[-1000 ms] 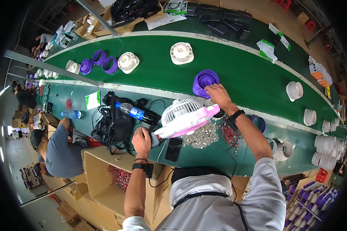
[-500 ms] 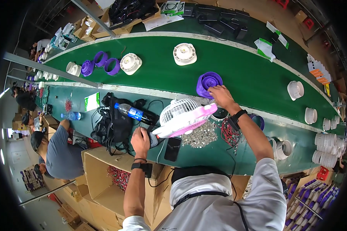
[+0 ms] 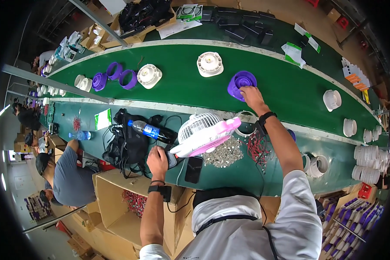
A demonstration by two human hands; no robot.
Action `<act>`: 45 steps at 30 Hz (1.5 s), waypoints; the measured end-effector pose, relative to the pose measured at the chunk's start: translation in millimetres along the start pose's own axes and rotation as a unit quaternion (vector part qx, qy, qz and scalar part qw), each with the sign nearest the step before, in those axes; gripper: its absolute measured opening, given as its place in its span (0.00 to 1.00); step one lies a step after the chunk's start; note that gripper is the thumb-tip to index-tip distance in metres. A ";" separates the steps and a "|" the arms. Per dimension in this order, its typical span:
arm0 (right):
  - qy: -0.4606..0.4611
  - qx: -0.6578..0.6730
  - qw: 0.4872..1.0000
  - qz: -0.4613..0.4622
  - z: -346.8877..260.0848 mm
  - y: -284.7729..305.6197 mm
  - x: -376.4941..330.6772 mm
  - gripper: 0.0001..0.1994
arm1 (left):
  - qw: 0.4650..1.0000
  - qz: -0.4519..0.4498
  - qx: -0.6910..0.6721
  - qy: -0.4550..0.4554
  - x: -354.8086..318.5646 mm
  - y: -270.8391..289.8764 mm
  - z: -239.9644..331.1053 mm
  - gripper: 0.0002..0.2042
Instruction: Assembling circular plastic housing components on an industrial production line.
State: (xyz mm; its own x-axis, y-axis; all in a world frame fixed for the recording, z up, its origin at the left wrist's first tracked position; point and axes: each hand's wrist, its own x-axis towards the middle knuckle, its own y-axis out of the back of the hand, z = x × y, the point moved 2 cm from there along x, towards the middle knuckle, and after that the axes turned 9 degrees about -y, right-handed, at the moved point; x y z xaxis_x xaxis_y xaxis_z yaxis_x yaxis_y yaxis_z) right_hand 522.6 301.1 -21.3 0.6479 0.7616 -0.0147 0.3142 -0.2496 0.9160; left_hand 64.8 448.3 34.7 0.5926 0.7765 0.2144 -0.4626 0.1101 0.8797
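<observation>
A green conveyor surface (image 3: 177, 65) is carrying a purple housing (image 3: 240, 83) under the right-hand fingers (image 3: 245, 90), with white housings (image 3: 209, 63) and purple rings (image 3: 128, 79) lying well left of them. The nearer surface (image 3: 242, 171) is holding a screw pile (image 3: 223, 154).

Open brown box (image 3: 117, 203) below the desk edge, red-and-white bits inside. Dark phone screen (image 3: 193, 169) flat on the desk beside the left hand (image 3: 157, 159). Green-white card (image 3: 102, 119) far left. Green-white packets (image 3: 294, 52) beyond the belt. Blue label on bottle (image 3: 148, 130).
</observation>
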 end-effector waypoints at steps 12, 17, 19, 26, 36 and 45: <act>-0.073 0.198 0.965 0.156 1.3 23.7 -116.9 0.10 | 1.000 0.003 -0.009 -0.010 -1.7 2.2 -1.2 0.16; 0.048 0.079 0.996 -0.002 -5.7 4.2 -177.2 0.10 | 1.000 0.001 -0.002 -0.016 1.3 2.3 0.7 0.16; 0.031 0.072 0.997 -0.017 -2.6 -6.3 -179.2 0.09 | 1.000 -0.002 -0.003 -0.021 2.9 2.7 4.0 0.16; 0.049 0.043 0.998 -0.021 -15.7 19.5 -166.8 0.03 | 1.000 -0.012 0.004 -0.007 -1.5 0.9 -0.8 0.15; 0.139 0.082 0.983 0.087 -43.5 80.9 -34.0 0.03 | 1.000 -0.012 -0.015 -0.012 -1.1 1.9 -1.9 0.15; 0.106 0.095 0.986 0.088 -24.8 15.9 105.7 0.04 | 0.999 -0.032 -0.020 -0.008 2.2 1.3 0.0 0.13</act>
State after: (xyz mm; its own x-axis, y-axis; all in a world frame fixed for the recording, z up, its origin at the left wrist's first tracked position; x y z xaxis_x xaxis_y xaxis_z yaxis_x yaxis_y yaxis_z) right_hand 578.9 392.5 1.6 0.5507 0.7996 0.2394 0.3478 -0.4805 0.8051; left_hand 65.5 450.2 36.4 0.6316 0.7576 0.1650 -0.4495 0.1844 0.8740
